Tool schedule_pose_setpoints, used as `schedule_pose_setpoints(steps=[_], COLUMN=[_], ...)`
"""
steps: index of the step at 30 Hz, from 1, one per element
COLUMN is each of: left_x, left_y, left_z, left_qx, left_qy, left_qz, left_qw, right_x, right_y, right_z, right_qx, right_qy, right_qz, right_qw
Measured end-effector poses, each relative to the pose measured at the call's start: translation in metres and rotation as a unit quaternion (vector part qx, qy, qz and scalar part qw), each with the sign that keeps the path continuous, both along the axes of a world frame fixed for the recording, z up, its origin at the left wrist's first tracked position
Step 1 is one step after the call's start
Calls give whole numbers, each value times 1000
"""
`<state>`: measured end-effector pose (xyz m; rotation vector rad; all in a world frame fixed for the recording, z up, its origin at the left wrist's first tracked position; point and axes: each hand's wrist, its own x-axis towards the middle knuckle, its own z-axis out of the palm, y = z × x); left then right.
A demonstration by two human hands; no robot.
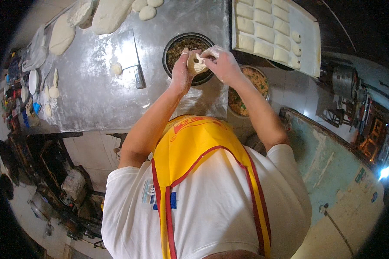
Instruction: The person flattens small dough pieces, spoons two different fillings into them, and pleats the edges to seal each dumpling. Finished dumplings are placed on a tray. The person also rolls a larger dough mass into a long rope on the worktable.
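Left hand is loosely cupping pleated dough, right hand is pinching its edge, fingers basically together, over a bowl.

Floury table: dough, cleaver, bowl

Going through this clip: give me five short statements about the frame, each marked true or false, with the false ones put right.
1. The left hand and the right hand are both on one piece of dough. True.
2. The right hand grips the knife. False: the knife lies on the metal table, left of the dark-rimmed bowl.
3. The dark-rimmed bowl holds filling. True.
4. The tray at the upper right holds nothing. False: the tray carries rows of pale dough pieces.
5. The apron is plain green. False: the apron is yellow with red edging.
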<state>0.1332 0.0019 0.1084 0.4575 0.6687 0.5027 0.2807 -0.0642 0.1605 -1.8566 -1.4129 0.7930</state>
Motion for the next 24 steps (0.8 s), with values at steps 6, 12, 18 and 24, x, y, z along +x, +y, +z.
schedule_pose_setpoints(steps=[6,12,18,24], left_x=[5,11,14,15], left_y=[6,5,9,11], left_z=[8,13,5,11], left_qx=[47,-140,-99,-56], left_qy=[47,-78,-53,-15], left_qz=[-29,24,18,29], left_qw=[997,987,994,998], right_x=[3,-6,-4,-5], right_y=[0,1,1,5], right_z=[13,16,15,18], right_qx=[14,-58,16,-27], right_qy=[-107,146,-146,-207], right_qz=[20,-35,16,54], right_qw=[994,987,989,976])
